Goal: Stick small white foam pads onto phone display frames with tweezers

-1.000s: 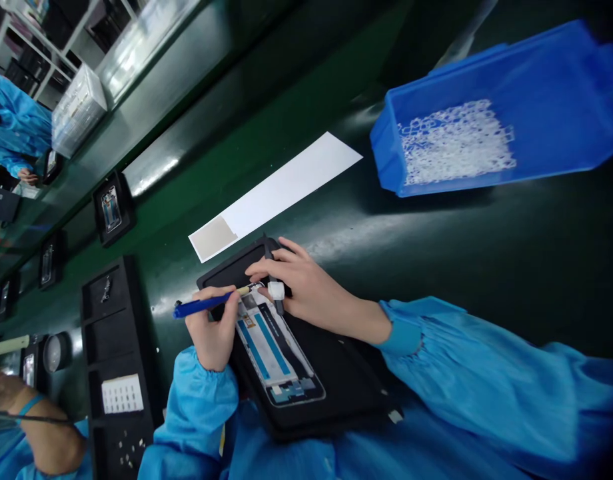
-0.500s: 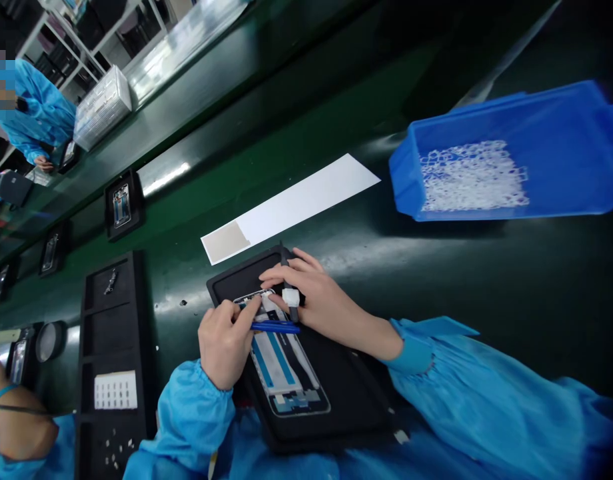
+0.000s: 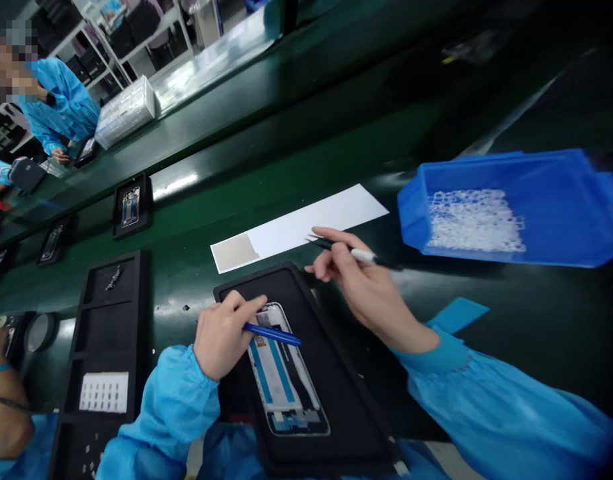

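Note:
My left hand (image 3: 224, 333) is closed around a blue pen-like tool (image 3: 274, 333), whose free end points right. The fingers of that hand rest at the upper part of an opened phone (image 3: 299, 400), which shows blue strips along its middle. Under the phone lies a black tray (image 3: 331, 400). My right hand (image 3: 361, 287) grips dark tweezers (image 3: 324, 244) wrapped with white near the back end. Their tips point left, over the lower edge of a white paper strip (image 3: 311, 223) with a beige patch at its left end.
A blue bin (image 3: 566, 213) of small white ring-like pieces (image 3: 476, 220) stands right. Left lies a black compartment tray (image 3: 136, 320) with a white label sheet (image 3: 104, 392). Phones in black trays (image 3: 131, 205) line the far left. A co-worker's arm (image 3: 6, 417) shows lower left; another person (image 3: 61, 107) sits across.
My right hand has moved from the phone up and right with the tweezers, to beside the paper strip. My left hand stays at the phone with the blue tool. The view has shifted slightly.

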